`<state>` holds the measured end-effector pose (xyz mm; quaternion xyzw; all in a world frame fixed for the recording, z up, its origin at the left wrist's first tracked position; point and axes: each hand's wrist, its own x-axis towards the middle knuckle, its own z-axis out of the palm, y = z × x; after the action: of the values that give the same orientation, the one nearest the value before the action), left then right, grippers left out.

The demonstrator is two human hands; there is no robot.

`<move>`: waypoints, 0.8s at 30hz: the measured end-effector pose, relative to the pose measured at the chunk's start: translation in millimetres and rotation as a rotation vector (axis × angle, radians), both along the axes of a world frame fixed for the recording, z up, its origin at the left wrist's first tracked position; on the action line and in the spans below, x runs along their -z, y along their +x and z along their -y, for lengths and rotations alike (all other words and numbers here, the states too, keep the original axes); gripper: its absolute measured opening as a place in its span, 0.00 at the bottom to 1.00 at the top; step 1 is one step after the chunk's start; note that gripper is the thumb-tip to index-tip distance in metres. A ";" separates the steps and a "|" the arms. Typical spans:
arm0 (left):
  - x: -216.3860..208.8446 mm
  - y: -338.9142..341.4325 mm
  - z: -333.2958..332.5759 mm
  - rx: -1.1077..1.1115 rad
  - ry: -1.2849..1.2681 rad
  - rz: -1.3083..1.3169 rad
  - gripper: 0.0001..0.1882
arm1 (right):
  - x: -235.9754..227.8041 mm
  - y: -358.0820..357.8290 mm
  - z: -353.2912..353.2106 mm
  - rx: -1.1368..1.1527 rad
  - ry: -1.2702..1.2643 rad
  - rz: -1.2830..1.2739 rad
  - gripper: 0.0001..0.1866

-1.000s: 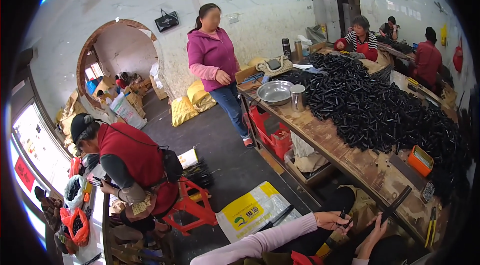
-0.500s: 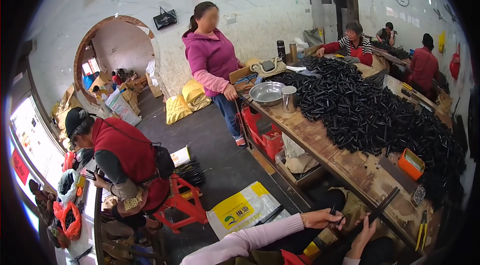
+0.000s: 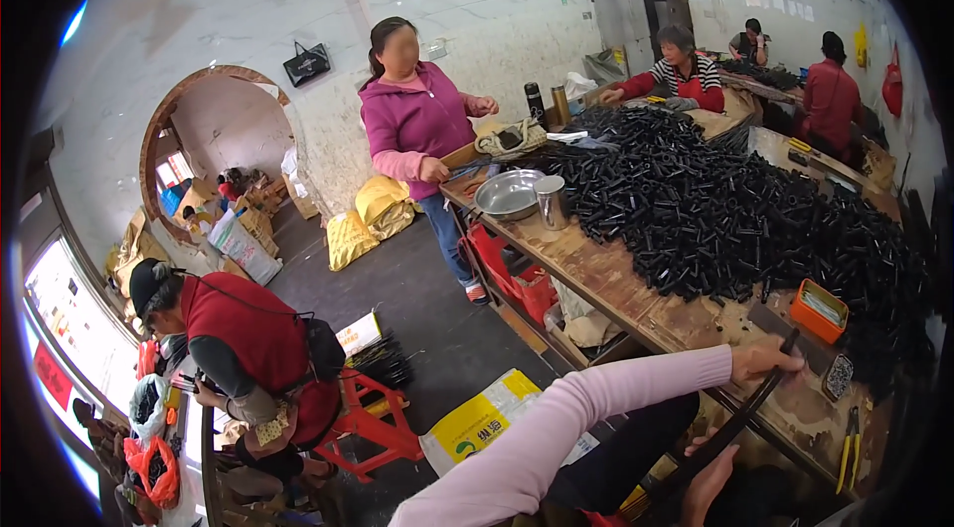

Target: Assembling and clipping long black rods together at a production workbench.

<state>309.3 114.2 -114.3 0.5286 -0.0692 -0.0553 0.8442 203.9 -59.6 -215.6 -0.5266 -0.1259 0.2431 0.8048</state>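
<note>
A long, narrow black strip (image 3: 733,425) slants across the near edge of the worktable, its kind unclear. My left hand (image 3: 761,362) is closed around it close to its far end; whether a small piece is also in those fingers is hidden. Lower down, my right hand (image 3: 710,475) grips the same strip from beneath, its fingers partly covered by it. Just beyond my left hand lie a dark flat bar (image 3: 773,320) and a small container of metal bits (image 3: 838,377). Yellow-handled pliers (image 3: 849,450) rest on the table to the right.
Short black tubular pieces (image 3: 715,199) are heaped across the worktable (image 3: 636,303). An orange box (image 3: 820,307), a metal bowl (image 3: 508,193) and a steel cup (image 3: 551,202) stand there too. One person (image 3: 422,130) stands beyond the table; another (image 3: 248,353) sits on a red stool (image 3: 373,428).
My left hand has moved forward and right, from holding a small dark piece beside the strip to the strip's far end. The standing person has raised one hand. The view has shifted slightly.
</note>
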 end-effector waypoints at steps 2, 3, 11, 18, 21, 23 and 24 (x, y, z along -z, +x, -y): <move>-15.0 -3.4 13.6 0.161 -0.090 -0.029 0.09 | -4.0 -2.8 0.0 0.026 0.055 -0.152 0.37; -21.9 -5.5 19.1 0.309 -0.182 -0.057 0.10 | -2.5 -1.1 3.4 0.030 0.056 -0.148 0.37; -44.4 -52.2 53.6 0.431 -0.341 -0.142 0.14 | -5.2 -27.1 13.4 0.075 0.137 -0.368 0.41; -78.7 -111.3 93.9 0.257 -0.348 -0.177 0.13 | -48.5 -46.1 -9.8 0.286 0.148 -0.379 0.26; -90.9 -145.4 122.9 0.329 -0.353 -0.042 0.14 | 9.1 -50.4 41.5 -0.007 -0.238 0.052 0.19; -118.3 -161.6 96.6 0.013 -0.355 0.126 0.16 | 44.3 -49.0 68.7 -0.265 -0.471 0.355 0.16; -114.8 -149.2 69.6 -0.197 -0.115 0.209 0.16 | 51.7 -53.4 79.1 -0.387 -0.590 0.505 0.16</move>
<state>160.1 44.7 0.5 0.4863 -0.1077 0.0872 0.8627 150.5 -138.7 -267.2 -0.7436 -0.3407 0.2787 0.5033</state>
